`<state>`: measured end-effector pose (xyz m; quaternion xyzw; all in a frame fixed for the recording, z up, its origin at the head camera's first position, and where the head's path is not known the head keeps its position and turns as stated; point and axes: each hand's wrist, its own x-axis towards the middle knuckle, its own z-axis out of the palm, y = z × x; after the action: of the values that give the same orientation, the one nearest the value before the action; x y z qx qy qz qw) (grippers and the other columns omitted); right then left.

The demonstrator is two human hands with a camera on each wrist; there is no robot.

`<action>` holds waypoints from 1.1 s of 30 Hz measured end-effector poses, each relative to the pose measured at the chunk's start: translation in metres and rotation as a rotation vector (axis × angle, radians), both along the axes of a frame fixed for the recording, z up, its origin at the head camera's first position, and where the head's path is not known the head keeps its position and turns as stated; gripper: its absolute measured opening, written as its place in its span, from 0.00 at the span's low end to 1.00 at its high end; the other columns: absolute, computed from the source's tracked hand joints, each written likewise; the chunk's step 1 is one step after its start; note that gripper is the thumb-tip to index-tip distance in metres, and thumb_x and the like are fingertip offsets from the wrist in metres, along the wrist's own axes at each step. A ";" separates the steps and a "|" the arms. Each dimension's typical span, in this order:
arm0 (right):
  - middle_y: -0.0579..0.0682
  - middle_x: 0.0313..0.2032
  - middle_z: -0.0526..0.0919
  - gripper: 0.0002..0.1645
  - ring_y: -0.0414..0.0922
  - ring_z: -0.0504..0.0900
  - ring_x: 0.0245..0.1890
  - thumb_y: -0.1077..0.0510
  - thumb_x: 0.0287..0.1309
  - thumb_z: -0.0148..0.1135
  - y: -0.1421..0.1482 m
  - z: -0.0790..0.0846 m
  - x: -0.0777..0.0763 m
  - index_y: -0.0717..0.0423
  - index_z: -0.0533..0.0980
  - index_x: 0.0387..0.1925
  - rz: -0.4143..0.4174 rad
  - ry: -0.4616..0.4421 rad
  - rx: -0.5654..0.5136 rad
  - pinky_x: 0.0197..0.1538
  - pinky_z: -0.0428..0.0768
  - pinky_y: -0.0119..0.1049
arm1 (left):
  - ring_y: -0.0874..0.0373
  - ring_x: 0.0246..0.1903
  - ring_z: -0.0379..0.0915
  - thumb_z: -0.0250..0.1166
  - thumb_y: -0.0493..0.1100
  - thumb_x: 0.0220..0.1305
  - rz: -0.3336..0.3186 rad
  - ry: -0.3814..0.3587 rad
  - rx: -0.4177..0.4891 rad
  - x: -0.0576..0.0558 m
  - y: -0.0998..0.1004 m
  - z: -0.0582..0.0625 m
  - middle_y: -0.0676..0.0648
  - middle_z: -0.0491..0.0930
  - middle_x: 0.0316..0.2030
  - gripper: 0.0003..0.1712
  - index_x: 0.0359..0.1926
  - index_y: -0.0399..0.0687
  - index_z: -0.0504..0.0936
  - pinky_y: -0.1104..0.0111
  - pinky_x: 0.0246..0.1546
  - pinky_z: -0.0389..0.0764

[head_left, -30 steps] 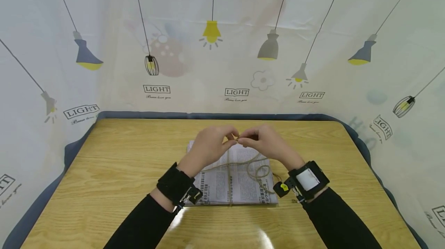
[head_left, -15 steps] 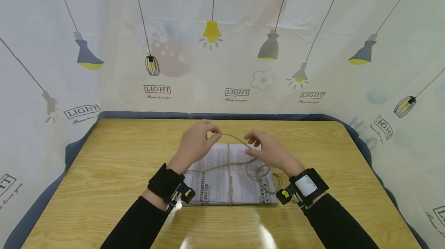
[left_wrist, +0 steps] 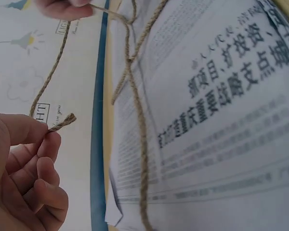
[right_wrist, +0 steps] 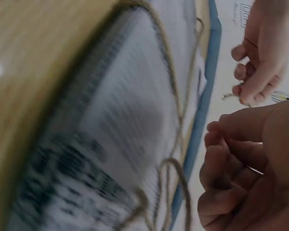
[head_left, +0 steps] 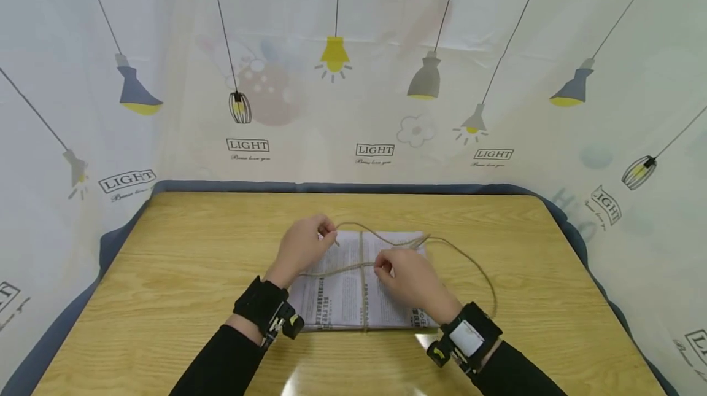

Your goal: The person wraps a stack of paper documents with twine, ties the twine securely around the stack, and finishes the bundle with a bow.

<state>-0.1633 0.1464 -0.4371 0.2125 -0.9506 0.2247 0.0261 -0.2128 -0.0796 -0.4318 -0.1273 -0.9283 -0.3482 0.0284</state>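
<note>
A stack of printed newspaper sheets [head_left: 331, 298] lies on the table, with brown twine [head_left: 363, 304] crossing over it. At its far left corner, my left hand [head_left: 302, 241] pinches the twine's loose end [left_wrist: 62, 123] between thumb and index finger; a short tip sticks out past the fingers. My right hand [head_left: 411, 276] hovers over the right half of the stack, fingers curled and thumb against index finger. Its fingertips [right_wrist: 216, 129] overlap the cross strand in the head view, and I cannot tell whether they grip any twine.
A long loop of twine [head_left: 475, 261] reaches past the stack's right side onto the wooden table [head_left: 182, 298]. Behind the table hangs a pale cloth [head_left: 309, 150] printed with lamps. Both wrists wear black straps with cameras.
My hands, together at first, have moved apart. The left hand has gone left with the twine end; the right has come down nearer me. The coiled twine now spreads in a wide loop.
</note>
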 end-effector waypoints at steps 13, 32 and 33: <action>0.43 0.23 0.81 0.04 0.37 0.74 0.23 0.59 0.53 0.63 -0.024 -0.021 0.017 0.54 0.82 0.30 -0.108 -0.131 -0.102 0.27 0.73 0.35 | 0.63 0.22 0.69 0.64 0.44 0.61 -0.055 -0.036 -0.042 0.004 0.009 -0.031 0.55 0.78 0.27 0.02 0.32 0.53 0.80 0.66 0.26 0.72; 0.42 0.17 0.73 0.07 0.39 0.69 0.16 0.57 0.48 0.59 -0.040 -0.037 0.012 0.48 0.73 0.18 -0.285 -0.224 -0.096 0.18 0.66 0.35 | 0.62 0.27 0.72 0.65 0.44 0.59 -0.108 -0.137 0.072 0.006 0.014 -0.042 0.55 0.79 0.28 0.02 0.31 0.53 0.81 0.65 0.30 0.74; 0.43 0.17 0.73 0.07 0.39 0.69 0.16 0.57 0.48 0.58 -0.039 -0.037 0.011 0.48 0.73 0.18 -0.282 -0.227 -0.117 0.18 0.67 0.35 | 0.62 0.27 0.72 0.66 0.44 0.59 -0.109 -0.145 0.079 0.006 0.015 -0.042 0.55 0.79 0.28 0.02 0.31 0.52 0.81 0.65 0.30 0.74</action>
<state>-0.1519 0.1077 -0.4744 0.0484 -0.9532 0.2962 -0.0377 -0.2066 -0.0650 -0.4736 -0.1510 -0.9051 -0.3940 -0.0529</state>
